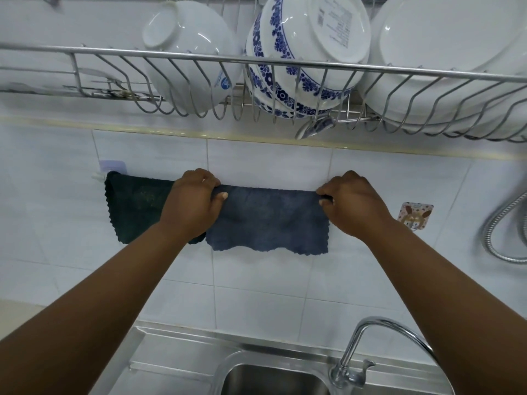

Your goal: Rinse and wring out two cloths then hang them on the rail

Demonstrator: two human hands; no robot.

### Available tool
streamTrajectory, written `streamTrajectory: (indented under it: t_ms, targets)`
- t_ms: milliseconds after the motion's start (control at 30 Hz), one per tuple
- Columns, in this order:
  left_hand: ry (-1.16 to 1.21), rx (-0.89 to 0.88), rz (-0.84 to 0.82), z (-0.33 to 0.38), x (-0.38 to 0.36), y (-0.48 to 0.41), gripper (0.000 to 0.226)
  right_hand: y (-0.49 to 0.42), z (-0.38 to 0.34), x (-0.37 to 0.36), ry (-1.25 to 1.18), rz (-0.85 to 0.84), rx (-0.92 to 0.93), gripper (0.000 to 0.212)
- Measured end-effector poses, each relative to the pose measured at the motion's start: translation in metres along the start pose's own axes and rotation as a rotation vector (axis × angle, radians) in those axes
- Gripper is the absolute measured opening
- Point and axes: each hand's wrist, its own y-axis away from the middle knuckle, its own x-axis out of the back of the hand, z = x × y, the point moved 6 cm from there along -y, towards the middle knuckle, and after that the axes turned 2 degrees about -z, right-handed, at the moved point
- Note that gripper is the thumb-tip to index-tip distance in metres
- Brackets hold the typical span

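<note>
A blue-grey cloth (pixel 268 220) hangs folded over the rail on the tiled wall, its scalloped hem pointing down. My left hand (pixel 195 201) pinches its upper left corner and my right hand (pixel 352 202) pinches its upper right corner, both at the fold line. A dark green cloth (pixel 134 206) hangs on the same rail to the left, partly behind my left wrist. Only the rail's left end bracket (pixel 98 175) shows; the cloths and my hands cover the bar itself.
A wire dish rack (pixel 85 54) runs overhead with white bowls (pixel 185 52), a blue-patterned bowl (pixel 302 49) and a ladle (pixel 313 128). Below are the steel sink (pixel 228 374) and curved tap (pixel 368 349). A shower hose (pixel 496 223) and a sticker hook (pixel 415 216) are at right.
</note>
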Motion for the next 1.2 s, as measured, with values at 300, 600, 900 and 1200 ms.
streamTrajectory:
  t_ms: [300, 600, 900, 1200]
  targets:
    - [-0.104, -0.031, -0.155, 0.002, -0.007, 0.01, 0.056, 0.018, 0.003, 0.005, 0.007, 0.169, 0.051, 0.011]
    - [-0.107, -0.038, -0.16, 0.009, -0.008, 0.026, 0.064, 0.012, 0.015, -0.011, -0.303, -0.035, -0.09, 0.005]
    - [-0.027, 0.022, -0.219, 0.021, 0.006, 0.04, 0.069, 0.048, 0.014, 0.002, -0.163, -0.058, -0.052, 0.068]
    - [0.059, 0.018, -0.363, 0.112, 0.031, 0.051, 0.059, 0.086, 0.058, 0.046, -0.186, -0.174, -0.247, 0.065]
